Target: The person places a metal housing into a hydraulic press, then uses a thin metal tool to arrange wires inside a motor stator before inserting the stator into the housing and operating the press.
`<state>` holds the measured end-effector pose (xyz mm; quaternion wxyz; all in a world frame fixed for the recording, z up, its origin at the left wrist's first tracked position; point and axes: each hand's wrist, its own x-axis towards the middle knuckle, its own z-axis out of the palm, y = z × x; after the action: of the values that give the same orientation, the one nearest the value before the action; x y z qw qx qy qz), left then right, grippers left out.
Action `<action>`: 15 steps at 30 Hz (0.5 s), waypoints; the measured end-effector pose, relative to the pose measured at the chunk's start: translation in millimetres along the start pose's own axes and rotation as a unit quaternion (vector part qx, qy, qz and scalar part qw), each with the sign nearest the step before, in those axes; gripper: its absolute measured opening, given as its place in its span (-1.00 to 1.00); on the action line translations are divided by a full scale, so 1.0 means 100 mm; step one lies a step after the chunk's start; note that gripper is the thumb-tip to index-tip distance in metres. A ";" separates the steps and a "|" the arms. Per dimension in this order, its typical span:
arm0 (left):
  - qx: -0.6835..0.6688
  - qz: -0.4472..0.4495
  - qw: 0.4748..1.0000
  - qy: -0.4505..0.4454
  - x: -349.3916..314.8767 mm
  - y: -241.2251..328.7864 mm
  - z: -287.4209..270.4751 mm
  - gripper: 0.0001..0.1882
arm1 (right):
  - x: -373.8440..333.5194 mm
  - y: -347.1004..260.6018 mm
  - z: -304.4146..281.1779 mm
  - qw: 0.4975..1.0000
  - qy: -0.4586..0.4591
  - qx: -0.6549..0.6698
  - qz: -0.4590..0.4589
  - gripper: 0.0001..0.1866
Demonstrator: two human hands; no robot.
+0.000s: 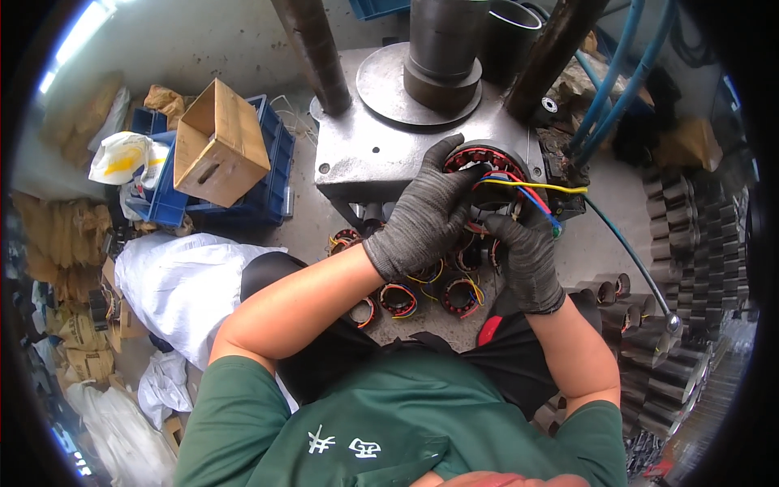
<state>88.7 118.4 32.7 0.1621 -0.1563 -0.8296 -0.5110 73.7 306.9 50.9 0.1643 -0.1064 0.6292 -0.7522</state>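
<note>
Above the front edge of the metal press bed [349,166], I hold a ring-shaped motor stator [495,154] with red windings inside. My left hand [422,215], in a dark grey knit glove, grips the ring's left side, its thumb reaching toward the middle. Yellow, red and blue lead wires [560,189] come out of the opening and trail to the right. Closed at the stator's lower right is my gloved right hand [527,264], thumb near the wires. Its other fingers are partly hidden behind the ring and leads.
A steel cylinder [442,49] stands on a round plate between two posts [308,49]. Several wound stators [398,300] lie on the floor below. Blue crates [280,174] and a cardboard box [219,150] stand left; metal sleeves [673,219] are stacked right, near a ball-ended lever [672,323].
</note>
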 end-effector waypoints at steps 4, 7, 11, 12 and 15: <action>-0.017 -0.039 0.999 0.026 0.07 -0.03 -0.05 -0.48 | 0.02 0.08 -0.10 0.990 -0.077 0.115 0.027 -0.21; 0.046 -0.025 0.998 0.021 0.09 -0.09 -0.17 -0.51 | 0.02 -0.04 0.02 0.973 -0.133 0.186 0.037 -0.01; 0.081 -0.030 0.996 -0.014 0.07 -0.06 -0.32 -0.52 | 0.05 -0.11 0.08 0.938 -0.135 0.302 0.105 0.25; 0.108 -0.027 0.993 -0.034 0.06 -0.06 -0.35 -0.53 | 0.07 -0.09 0.08 0.937 -0.141 0.298 0.117 0.20; 0.072 -0.059 0.993 -0.067 0.07 -0.05 -0.35 -0.55 | 0.10 0.03 0.04 0.931 -0.132 0.311 0.136 -0.01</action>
<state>83.5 85.7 46.3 0.0861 -0.1293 -0.8809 -0.4471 66.4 298.6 48.1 0.3709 -0.0617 0.3447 -0.8601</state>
